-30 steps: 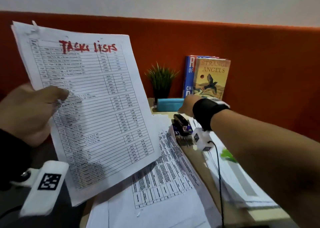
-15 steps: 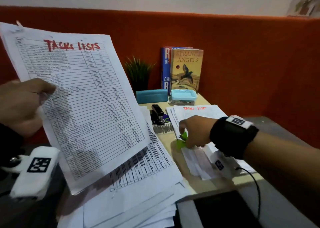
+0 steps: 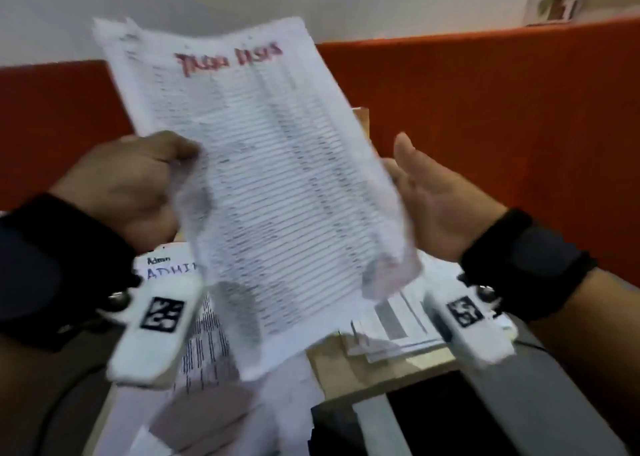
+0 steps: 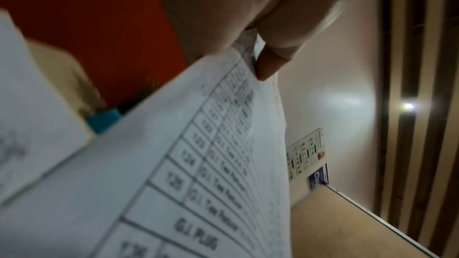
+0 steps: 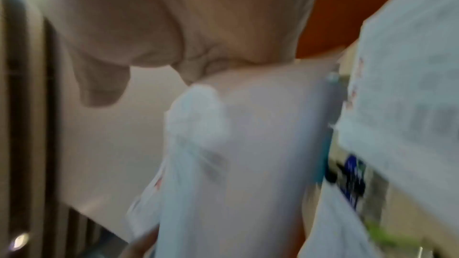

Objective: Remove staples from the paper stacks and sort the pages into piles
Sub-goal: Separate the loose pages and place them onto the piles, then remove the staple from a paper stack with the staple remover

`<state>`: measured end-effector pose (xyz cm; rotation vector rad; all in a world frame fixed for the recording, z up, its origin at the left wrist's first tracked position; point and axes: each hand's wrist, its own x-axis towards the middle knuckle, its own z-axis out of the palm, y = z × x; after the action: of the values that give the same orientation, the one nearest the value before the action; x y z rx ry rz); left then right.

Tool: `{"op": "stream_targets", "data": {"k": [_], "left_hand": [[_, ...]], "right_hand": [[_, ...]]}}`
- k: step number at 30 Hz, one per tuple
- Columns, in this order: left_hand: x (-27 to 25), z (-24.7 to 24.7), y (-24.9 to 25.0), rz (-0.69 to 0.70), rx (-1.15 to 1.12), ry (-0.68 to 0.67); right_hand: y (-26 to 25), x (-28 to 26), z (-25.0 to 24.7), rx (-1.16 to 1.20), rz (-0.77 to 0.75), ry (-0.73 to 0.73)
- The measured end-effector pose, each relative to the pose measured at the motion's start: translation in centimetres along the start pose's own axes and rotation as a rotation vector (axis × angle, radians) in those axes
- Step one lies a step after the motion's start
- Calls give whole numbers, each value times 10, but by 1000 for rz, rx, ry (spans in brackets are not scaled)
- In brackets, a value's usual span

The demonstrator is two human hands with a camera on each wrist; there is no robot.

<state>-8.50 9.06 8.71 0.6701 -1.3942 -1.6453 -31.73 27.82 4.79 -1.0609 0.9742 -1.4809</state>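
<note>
The stapled sheets, headed in red marker, are up in the air between both hands, well above the table, and the whole picture is smeared with motion. The left hand has the left edge pinched; the left wrist view shows the thumb clamped down on the printed grid of the top page. The right hand sits at the right edge with the thumb standing up and the palm turned in. Its fingers look to be behind the paper, but whether they actually grip it I cannot tell; the right wrist view is too blurred to settle it.

Down on the table, a sheet marked Admin lies at the near left under the raised pages, and a pile of loose pages sits at the right.

My read is that this bundle is being brought round for staple removal, with the sorting still to come. The top left corner looks ruffled, which is probably where the staple sits, though no staple can be made out. Next move, I'd say: steady the sheets, find that fastened corner and get a tool under it. No staple remover is clear in these views.
</note>
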Motion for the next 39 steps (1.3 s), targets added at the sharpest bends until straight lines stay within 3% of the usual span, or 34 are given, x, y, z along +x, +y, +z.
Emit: {"op": "stream_targets", "data": {"k": [1,3,4,6,10,12,16,18,20,23,26,28,31,33,36,39], "left_hand": [[-1,13,-6,-79,-62,-9],[-15,68,-29,-136,-37,-47],[-12,72,-36,-161,-39,-51],[-10,88,-61,-259,46,-64],[-20,98,-110,-542,372,-145],[-27,97,-132,-632,530,-149],[-38,105,-151,-662,678,-170],[-38,109,-152,-659,672,-157],[-36,110,-156,-681,595,-115],[-39,112,-159,-709,538,-177],[-42,105,-148,-723,549,-254],[-36,85,-128,-646,605,-257],[-26,29,-94,-428,839,-125],[-22,-24,-81,-379,1109,-23],[-25,-95,-83,-474,1507,53],[-39,-136,-93,-527,1475,70]], "right_hand": [[-5,-11,-6,-59,-56,27],[-11,-28,-26,-303,-105,224],[-12,-35,-39,-368,-80,339],[-7,-45,-68,-365,31,490],[18,-48,-113,-514,266,608],[37,-41,-127,-662,378,597],[52,-33,-137,-1461,543,425],[49,-43,-134,-1564,674,317],[49,-55,-131,-1482,765,176],[56,-63,-127,-1570,720,106],[66,-59,-131,-1602,682,202],[67,-55,-136,-1637,649,275],[57,-37,-117,-1731,436,445],[43,-22,-70,-1722,232,451],[43,6,0,-1704,136,225],[73,43,47,-1697,174,-9]]}}
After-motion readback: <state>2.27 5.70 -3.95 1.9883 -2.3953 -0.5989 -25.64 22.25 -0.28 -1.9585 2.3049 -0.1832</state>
